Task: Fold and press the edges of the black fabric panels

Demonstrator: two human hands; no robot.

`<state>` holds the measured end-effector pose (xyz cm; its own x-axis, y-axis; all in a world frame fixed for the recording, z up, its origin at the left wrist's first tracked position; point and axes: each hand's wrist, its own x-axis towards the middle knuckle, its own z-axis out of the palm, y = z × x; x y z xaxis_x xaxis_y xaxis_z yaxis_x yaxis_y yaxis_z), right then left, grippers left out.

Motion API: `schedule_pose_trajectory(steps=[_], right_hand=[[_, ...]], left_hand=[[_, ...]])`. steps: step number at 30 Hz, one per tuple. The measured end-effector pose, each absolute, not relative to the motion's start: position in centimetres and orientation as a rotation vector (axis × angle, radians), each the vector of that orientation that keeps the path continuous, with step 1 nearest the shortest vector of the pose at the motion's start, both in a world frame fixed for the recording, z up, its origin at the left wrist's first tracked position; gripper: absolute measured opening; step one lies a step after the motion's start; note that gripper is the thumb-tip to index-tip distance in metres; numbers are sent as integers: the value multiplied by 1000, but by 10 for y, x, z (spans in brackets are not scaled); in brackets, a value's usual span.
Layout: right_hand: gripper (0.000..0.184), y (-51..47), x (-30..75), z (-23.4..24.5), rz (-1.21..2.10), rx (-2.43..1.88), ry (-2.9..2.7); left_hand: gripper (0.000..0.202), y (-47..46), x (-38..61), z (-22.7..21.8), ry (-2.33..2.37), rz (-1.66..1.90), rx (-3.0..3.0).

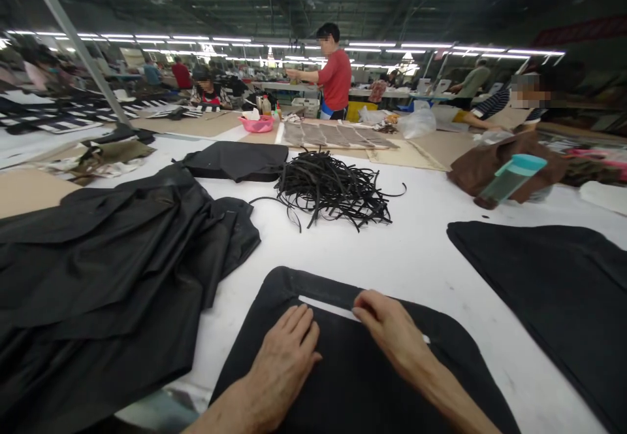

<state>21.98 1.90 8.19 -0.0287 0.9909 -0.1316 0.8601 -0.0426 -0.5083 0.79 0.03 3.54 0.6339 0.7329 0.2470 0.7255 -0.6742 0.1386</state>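
A black fabric panel (343, 382) with rounded corners lies in front of me, its near side running out of view. Along its far edge runs a narrow white strip (326, 308); a small white bit also shows past my right wrist. My left hand (289, 349) rests flat on the panel, fingers stretched out just below the strip's left end. At the strip's right part, the thumb and forefinger of my right hand (386, 323) are pinched together on it. The wrist covers some of the strip, so its full length is hidden.
Black cloth (127, 257) is heaped at left, and a tangle of black strips (336, 189) lies ahead beside folded black fabric (235, 159). More black panels (548, 277) lie right, near a teal-lidded bottle (512, 179). Co-workers, one in a red top (336, 78), stand beyond.
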Motion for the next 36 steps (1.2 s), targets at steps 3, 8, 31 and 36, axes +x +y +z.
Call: schedule_pose_trajectory(steps=[3, 8, 31, 36], right_hand=[[10, 42, 170, 76, 760, -1805, -2041], [9, 72, 134, 59, 819, -1819, -2092], [7, 98, 123, 70, 917, -2098, -2184], [14, 93, 116, 73, 769, -2073, -2262]], left_hand=[[41, 3, -2, 29, 1349, 402, 2818], [48, -1, -1, 19, 1404, 372, 2816], [45, -10, 2, 18, 1420, 296, 2876], [42, -8, 1, 17, 1396, 327, 2936]])
